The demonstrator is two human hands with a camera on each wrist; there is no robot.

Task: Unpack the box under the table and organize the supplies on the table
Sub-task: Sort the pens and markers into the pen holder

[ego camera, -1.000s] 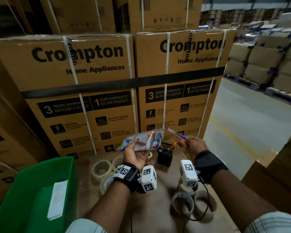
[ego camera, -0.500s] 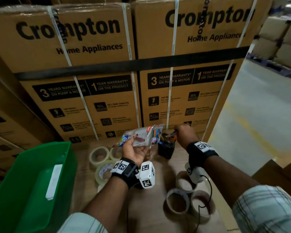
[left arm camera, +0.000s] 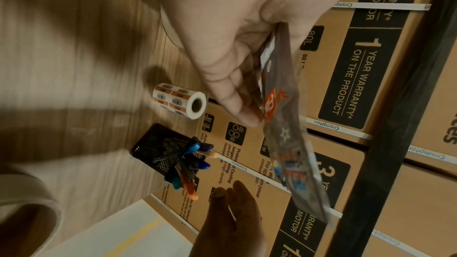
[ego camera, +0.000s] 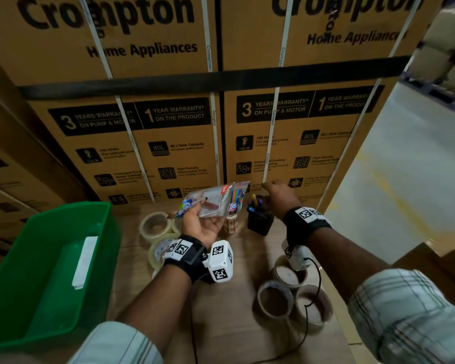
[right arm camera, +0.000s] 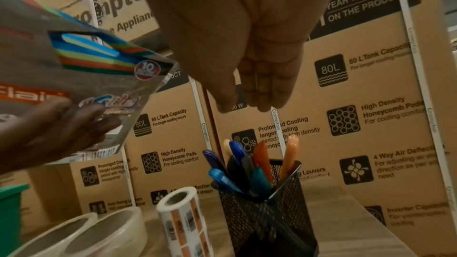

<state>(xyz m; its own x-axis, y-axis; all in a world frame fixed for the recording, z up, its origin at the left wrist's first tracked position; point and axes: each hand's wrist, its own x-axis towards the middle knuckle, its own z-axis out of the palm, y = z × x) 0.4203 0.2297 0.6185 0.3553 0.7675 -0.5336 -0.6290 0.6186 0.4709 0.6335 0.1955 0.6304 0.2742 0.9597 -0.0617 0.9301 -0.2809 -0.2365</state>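
left hand (ego camera: 204, 227) is up at centre frame in the head view, palm up, thumb and fingers pinching the lower part of a clear plastic pen pouch (ego camera: 216, 199). the pouch sits just left of the black mesh pen holder (ego camera: 260, 223) and above the table (ego camera: 234, 298). right hand (ego camera: 280, 194) hovers over the holder, fingers straight and relaxed, holding nothing; the right wrist view shows its fingertips (right arm camera: 262, 103) hanging above the pens (right arm camera: 249, 165) with clear air between.

that pouch looks feather-light, glossy and floppy. thin crinkly film, likely slick, so i'd say a pinch on a sealed edge or the printed header beats a squeeze on the flat face. in the left wrist view the pouch (left arm camera: 284, 124) is seen edge-on, very thin, sagging towards its far end. coloured stripes show inside near the top; whether pens remain in it, i can't tell.

the pens are slim, smooth plastic barrels, stiff and light, standing tips-up and leaning in the holder. best taken mid-barrel between thumb and forefinger. the holder is rigid wire mesh, square-sided, and probably light enough to tip if nudged.

around it: a small label roll (right arm camera: 184, 220) lying just left of the holder, papery, printed orange and white. clear tape rolls (ego camera: 156, 225) at centre left, brown-cored tape rolls (ego camera: 292, 300) at lower right, and a green plastic bin (ego camera: 50, 271) at the left edge.
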